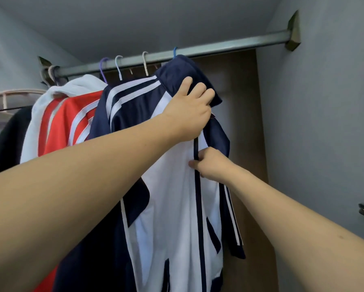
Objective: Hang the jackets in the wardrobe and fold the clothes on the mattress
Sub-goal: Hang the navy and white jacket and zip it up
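Left hand (189, 110) grips the hanging jacket's (176, 207) collar; right hand (210, 163) pinches its vertical zipper.

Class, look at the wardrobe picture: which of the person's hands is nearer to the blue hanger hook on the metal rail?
Left. The left hand grips the navy collar just below the blue hanger hook; the right hand pinches the jacket's navy zip strip farther down.

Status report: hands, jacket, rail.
Left hand grips navy-white jacket collar; right hand pinches its zip. Jacket on blue hanger, hooked over rail. Nothing blocking.
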